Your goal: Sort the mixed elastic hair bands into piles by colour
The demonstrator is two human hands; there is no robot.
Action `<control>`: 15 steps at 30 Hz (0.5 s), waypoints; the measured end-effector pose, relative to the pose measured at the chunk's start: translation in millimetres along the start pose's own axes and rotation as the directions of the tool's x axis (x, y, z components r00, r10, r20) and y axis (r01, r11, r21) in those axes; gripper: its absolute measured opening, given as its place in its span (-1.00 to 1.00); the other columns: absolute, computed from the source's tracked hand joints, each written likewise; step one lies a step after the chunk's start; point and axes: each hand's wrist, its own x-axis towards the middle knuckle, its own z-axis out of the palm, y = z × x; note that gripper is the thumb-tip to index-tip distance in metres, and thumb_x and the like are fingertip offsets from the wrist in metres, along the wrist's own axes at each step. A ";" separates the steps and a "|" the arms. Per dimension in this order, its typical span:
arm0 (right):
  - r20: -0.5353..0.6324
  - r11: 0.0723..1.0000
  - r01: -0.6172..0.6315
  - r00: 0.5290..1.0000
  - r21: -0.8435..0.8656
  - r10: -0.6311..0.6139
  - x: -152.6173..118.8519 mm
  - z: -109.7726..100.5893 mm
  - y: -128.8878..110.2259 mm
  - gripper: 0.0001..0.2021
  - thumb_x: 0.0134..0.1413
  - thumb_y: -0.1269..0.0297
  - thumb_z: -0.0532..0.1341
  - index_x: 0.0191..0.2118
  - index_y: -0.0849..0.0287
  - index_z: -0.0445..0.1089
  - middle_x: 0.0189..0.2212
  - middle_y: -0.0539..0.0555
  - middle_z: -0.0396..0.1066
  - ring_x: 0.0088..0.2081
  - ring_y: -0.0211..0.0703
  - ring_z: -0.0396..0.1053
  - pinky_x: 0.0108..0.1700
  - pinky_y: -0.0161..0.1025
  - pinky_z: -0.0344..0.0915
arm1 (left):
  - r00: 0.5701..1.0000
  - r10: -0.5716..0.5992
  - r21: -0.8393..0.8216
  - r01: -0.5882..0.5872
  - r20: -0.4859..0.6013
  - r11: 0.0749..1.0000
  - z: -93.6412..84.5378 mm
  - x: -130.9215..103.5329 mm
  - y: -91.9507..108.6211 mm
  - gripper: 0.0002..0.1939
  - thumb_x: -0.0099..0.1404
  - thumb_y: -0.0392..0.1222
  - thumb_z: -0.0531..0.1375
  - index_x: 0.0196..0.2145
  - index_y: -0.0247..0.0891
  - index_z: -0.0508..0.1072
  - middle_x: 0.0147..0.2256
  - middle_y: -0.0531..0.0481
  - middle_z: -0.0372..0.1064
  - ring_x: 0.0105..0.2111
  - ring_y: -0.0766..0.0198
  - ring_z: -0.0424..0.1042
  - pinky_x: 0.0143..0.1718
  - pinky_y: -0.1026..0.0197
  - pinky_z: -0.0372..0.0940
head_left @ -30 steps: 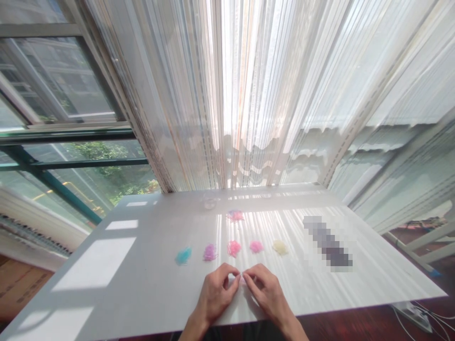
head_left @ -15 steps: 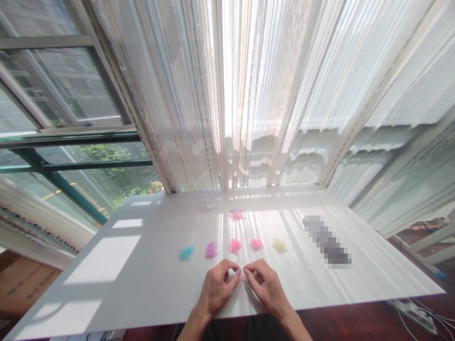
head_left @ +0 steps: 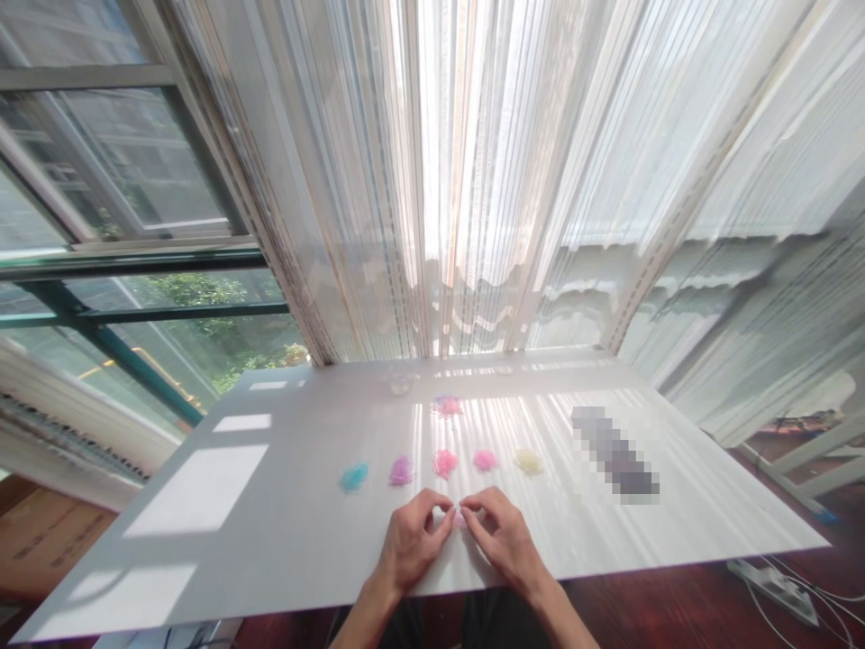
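Note:
My left hand (head_left: 417,532) and my right hand (head_left: 498,532) are close together near the table's front edge. On each, the thumb and index finger are pinched together, fingertips almost meeting. Between and below the fingertips shows a small pale pink clump (head_left: 459,519), partly hidden by the fingers; what the pinches hold is too small to make out. Beyond the hands lies a row of small heaps of thin strands, like tiny rubber bands: teal (head_left: 354,477), purple (head_left: 401,470), coral pink (head_left: 444,464), bright pink (head_left: 485,460) and pale yellow (head_left: 528,462).
Farther back on the white table (head_left: 270,532) lies a mixed pink-and-blue heap (head_left: 447,406). Behind it sits a clear dish (head_left: 400,383). A blurred-out dark object (head_left: 616,453) lies at the right. Sheer curtains (head_left: 459,180) hang along the back edge.
The hands keep nearly the same pinched pose, with only a slight shift of the fingertips. The whole view has shifted a little; the heaps lie as before.

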 end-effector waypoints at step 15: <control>0.007 1.000 0.009 1.000 0.008 -0.009 -0.2 -2.1 -0.6 -0.78 0.33 0.16 0.21 -0.23 0.11 0.57 -0.34 0.13 0.55 -0.29 -0.08 0.50 -0.26 -0.21 0.46 | 1.000 0.017 0.020 -0.017 0.001 1.000 0.9 -1.1 -1.3 -0.90 0.37 -0.22 0.20 -0.27 -0.18 0.54 -0.37 0.03 0.55 -0.53 0.38 0.40 -0.47 0.37 0.33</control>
